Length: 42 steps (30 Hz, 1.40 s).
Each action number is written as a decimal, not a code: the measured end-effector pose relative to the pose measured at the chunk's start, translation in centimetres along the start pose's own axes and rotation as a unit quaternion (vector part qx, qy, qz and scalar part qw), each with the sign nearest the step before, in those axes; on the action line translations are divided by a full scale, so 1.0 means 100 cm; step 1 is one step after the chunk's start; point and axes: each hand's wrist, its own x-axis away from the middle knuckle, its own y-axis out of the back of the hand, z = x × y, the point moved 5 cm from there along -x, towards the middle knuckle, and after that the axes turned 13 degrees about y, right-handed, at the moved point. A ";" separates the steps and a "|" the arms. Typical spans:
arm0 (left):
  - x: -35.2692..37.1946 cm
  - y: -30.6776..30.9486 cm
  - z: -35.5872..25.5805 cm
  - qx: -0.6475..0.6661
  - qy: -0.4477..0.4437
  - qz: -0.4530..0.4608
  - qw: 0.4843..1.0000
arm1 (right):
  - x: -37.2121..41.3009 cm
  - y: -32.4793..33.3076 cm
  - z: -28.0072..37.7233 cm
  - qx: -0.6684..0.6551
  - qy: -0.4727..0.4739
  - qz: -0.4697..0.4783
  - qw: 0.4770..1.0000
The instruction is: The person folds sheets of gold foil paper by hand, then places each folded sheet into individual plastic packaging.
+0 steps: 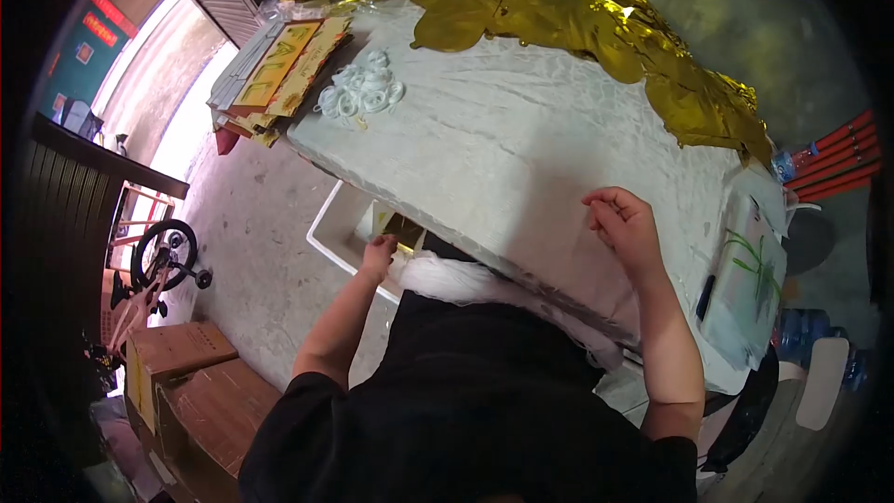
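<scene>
My left hand [378,257] is over the edge of a white box [328,231] beside the table, its fingers pinched together. Whatever they hold, if anything, is too small to make out. Close by, a bundle of white thread [452,279] lies across my lap, along the table's edge. Above the pale, wrinkled tabletop [466,140] is my right hand [626,225], fingers curled and thumb near the index finger; I cannot make out anything between them. Small coils of white string [361,88] lie on the far left of the table.
Gold foil sheets [549,14] stretch along the table's far edge. Printed packs [284,65] are stacked at the left corner. A clear plastic packet with green ties [750,265] and a black pen [706,298] lie at right. Cardboard boxes [209,387] stand at lower left.
</scene>
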 end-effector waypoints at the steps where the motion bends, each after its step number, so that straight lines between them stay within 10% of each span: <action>1: 0.004 -0.011 -0.013 -0.080 -0.127 0.017 0.989 | -0.002 0.002 0.001 -0.005 0.009 -0.012 1.000; 2: 0.010 -0.024 -0.025 -0.157 -0.252 0.033 0.954 | -0.003 0.002 0.001 -0.005 0.017 -0.013 1.000; 8: 0.124 -0.096 -0.081 -0.212 -0.325 0.069 0.919 | -0.011 0.024 -0.010 0.036 0.112 -0.105 0.988; 17: 0.219 -0.140 -0.072 -0.485 -0.537 0.050 0.688 | -0.014 0.020 -0.022 0.067 0.171 -0.067 0.981; 25: 0.338 -0.166 -0.153 -0.394 -0.281 0.362 0.797 | -0.016 0.018 -0.025 0.141 0.147 -0.061 0.977; 28: 0.334 -0.191 -0.225 -0.474 -0.503 0.018 0.722 | -0.016 0.015 -0.021 0.151 0.141 -0.056 0.977; 31: 0.272 -0.211 -0.279 -0.440 -0.695 -0.201 0.531 | -0.017 0.014 -0.022 0.201 0.164 -0.054 0.964; 42: 0.187 -0.211 -0.329 -0.451 -0.610 -0.324 0.565 | -0.014 0.008 -0.005 0.238 0.253 -0.058 0.936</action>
